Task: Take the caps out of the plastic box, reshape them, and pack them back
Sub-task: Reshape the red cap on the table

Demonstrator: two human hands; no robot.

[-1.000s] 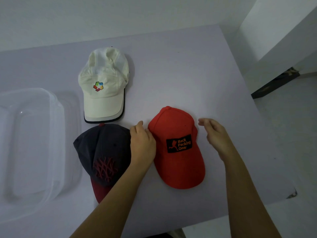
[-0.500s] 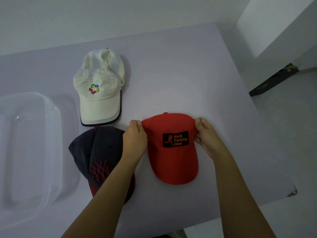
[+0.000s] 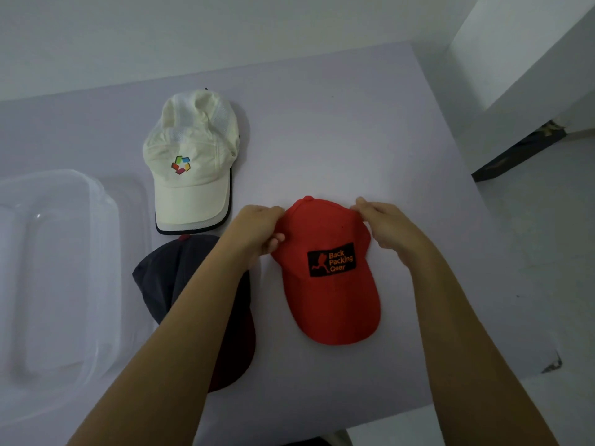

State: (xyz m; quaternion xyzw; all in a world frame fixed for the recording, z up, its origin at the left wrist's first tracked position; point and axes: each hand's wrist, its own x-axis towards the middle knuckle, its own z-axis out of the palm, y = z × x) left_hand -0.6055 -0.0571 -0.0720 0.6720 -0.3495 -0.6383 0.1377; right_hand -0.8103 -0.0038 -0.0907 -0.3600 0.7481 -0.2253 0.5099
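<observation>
I have the red cap (image 3: pixel 328 272) between my hands on the pale table (image 3: pixel 322 123), its brim pointing toward me and its black patch reading "Back Packing Gear" facing up. My left hand (image 3: pixel 257 231) pinches the left side of the crown, fingers curled over the fabric and thumb pressed against it. My right hand (image 3: pixel 384 226) grips the right side of the crown the same way, fingertips hooked over the upper edge near the top button. Just left of my left forearm lies the dark grey cap (image 3: pixel 167 278) with a dark red brim, partly hidden under my arm. Beyond it, brim nearly touching its crown, sits the cream cap (image 3: pixel 193 162) with a multicoloured logo and a black-edged brim. The clear plastic box (image 3: pixel 106 220) stands at the left side of the table, near the grey cap, and I see no cap inside it.
</observation>
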